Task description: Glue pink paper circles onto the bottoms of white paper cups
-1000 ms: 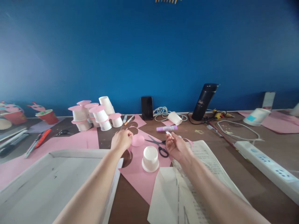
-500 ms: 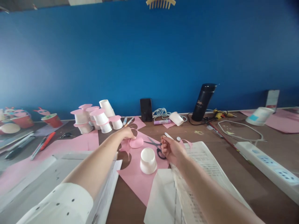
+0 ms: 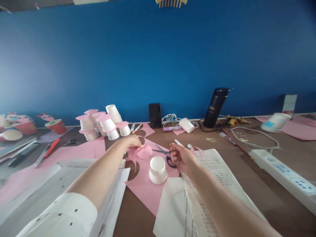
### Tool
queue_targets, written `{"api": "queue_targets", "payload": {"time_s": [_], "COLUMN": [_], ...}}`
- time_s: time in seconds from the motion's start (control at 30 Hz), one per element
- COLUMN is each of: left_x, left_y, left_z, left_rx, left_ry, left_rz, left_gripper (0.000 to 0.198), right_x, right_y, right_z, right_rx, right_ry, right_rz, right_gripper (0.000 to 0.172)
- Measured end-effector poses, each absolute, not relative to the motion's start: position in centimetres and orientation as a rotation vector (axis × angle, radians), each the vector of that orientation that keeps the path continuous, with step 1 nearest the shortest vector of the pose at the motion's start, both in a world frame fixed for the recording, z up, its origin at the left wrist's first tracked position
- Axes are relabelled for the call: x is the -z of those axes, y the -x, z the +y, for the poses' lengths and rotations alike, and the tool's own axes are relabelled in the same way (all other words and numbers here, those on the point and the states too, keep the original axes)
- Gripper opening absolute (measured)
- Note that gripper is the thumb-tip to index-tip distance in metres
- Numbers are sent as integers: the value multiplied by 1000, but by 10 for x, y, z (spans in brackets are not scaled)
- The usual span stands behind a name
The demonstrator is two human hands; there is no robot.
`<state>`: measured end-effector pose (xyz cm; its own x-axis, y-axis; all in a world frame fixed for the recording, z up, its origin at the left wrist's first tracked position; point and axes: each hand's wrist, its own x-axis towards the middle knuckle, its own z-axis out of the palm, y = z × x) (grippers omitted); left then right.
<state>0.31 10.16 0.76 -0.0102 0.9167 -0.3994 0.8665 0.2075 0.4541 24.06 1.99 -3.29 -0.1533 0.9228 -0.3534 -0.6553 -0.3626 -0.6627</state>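
My left hand pinches the edge of a pink paper circle, lifted and slightly curled over cut pink paper. A white paper cup stands upside down on that paper, between my forearms. My right hand has its fingers curled closed beside dark-handled scissors; whatever is inside them is hidden. Just behind its knuckles shows a white stick-like tube, and I cannot tell whether the hand touches it. A small white cap lies near the tube.
Stacked white cups topped with pink circles stand back left. Along the wall are a phone, a purple glue stick, a tipped cup and a black bottle. A power strip lies right; printed sheets lie under my right arm.
The pink circle has tilted and curled up at my left fingers. My right hand stays almost where it was. The whole view has shifted slightly.
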Motion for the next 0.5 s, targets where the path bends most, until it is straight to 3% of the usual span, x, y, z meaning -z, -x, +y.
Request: {"api": "queue_targets", "payload": {"time_s": [0.33, 0.4, 0.5], "left_x": [-35, -37, -29], "left_y": [19, 18, 7], "left_z": [63, 46, 22], "left_rx": [-773, -1133, -1276], "left_ry": [-1412, -1133, -876], "left_rz": [1610, 1336, 1029], "left_gripper": [19, 20, 10], "right_x": [26, 22, 18], "right_y": [-242, -240, -238], "right_z": [16, 13, 9], "right_rx": [-1668, -1638, -1597], "right_ry": [856, 845, 849], "right_rz": [-563, -614, -693], "right_gripper": [15, 18, 21]}}
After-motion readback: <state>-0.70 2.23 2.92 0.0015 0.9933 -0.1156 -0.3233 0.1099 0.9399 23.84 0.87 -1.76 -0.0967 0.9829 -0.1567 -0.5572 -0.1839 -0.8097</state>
